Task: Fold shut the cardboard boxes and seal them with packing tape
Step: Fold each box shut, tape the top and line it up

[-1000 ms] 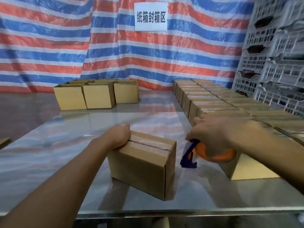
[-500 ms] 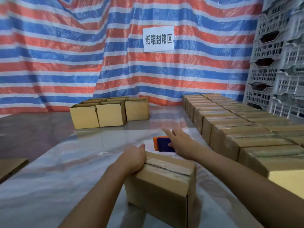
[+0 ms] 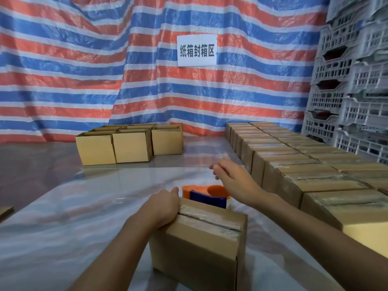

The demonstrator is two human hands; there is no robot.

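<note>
A closed cardboard box [image 3: 197,248] with clear tape along its top seam stands on the shiny table [image 3: 63,217] in front of me. My left hand [image 3: 163,206] grips its upper left edge, fingers curled over the side. Just behind the box lies the orange and blue tape dispenser [image 3: 206,195], partly hidden by the box. My right hand [image 3: 233,179] hovers above and beyond the dispenser with fingers loosely extended, holding nothing.
Rows of sealed boxes [image 3: 294,164] fill the table's right side. Several open-topped boxes [image 3: 130,143] stand at the back left. White plastic crates [image 3: 352,80] are stacked at far right, a striped tarp [image 3: 105,70] with a sign hangs behind.
My right hand set the tape dispenser down behind the box, let go and has lifted away forward. My left hand stays on the box's edge. The camera view tilted up.
</note>
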